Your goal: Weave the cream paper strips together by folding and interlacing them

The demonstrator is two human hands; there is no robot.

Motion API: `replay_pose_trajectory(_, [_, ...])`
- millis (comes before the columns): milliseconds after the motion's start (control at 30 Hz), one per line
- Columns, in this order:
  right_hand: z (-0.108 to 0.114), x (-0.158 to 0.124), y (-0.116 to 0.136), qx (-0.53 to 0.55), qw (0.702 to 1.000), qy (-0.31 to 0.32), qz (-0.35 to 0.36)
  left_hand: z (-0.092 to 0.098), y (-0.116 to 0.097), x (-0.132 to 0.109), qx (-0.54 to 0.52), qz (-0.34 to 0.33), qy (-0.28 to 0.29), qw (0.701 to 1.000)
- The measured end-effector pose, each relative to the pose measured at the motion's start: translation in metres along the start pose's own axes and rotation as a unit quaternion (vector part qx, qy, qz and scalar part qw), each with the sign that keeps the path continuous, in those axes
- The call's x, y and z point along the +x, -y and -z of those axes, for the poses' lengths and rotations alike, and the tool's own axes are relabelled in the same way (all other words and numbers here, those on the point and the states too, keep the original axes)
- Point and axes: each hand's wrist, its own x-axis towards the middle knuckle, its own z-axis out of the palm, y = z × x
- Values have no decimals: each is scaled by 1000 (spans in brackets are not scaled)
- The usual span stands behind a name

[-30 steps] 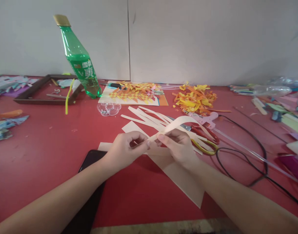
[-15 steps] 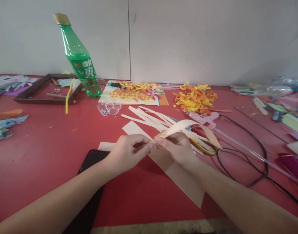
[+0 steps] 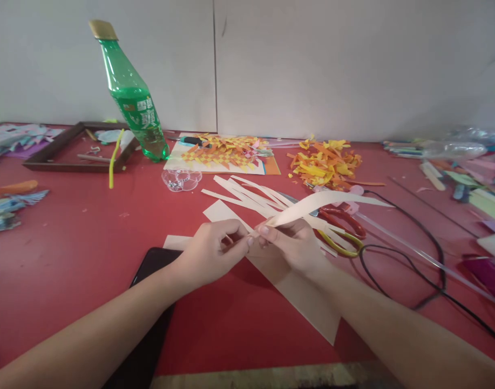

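Between both hands is a cream paper strip (image 3: 312,204). My left hand (image 3: 215,248) pinches its near end between thumb and fingers. Close beside it, my right hand (image 3: 296,243) is closed on the same strip, whose free end stretches out to the right. The pinched end is mostly covered by my fingertips. Under the hands lies a wider cream paper sheet (image 3: 299,297), set diagonally on the red table (image 3: 215,335). Several narrow cut paper strips (image 3: 247,199) lie just behind, partly over scissors with red and yellow handles (image 3: 344,249).
A green bottle (image 3: 134,108) stands at the back left beside a dark wooden frame (image 3: 69,166). Orange and yellow paper pieces (image 3: 326,165) are heaped behind a pink glue gun (image 3: 352,205) with a black cord (image 3: 439,248). A black phone (image 3: 154,265) lies under my left forearm.
The strip's free end has swung up and outward to the right, from a downward curl to a flatter arc. Both hands stay nearly in place.
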Motion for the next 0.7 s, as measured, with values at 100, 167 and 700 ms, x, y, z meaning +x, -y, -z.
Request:
replay_pose_trajectory(100, [2,1,-5,20,1000,-11,-4,0,0,0,0,3,-2,1000])
replay_pose_trajectory(167, [4,2,-8,24,999,-35,-3,0,0,-1,-1,6,1,1000])
replay_pose_trajectory(700, [-3,-2,8,-63,998,2,0,1,0,-1,93,-49,-26,994])
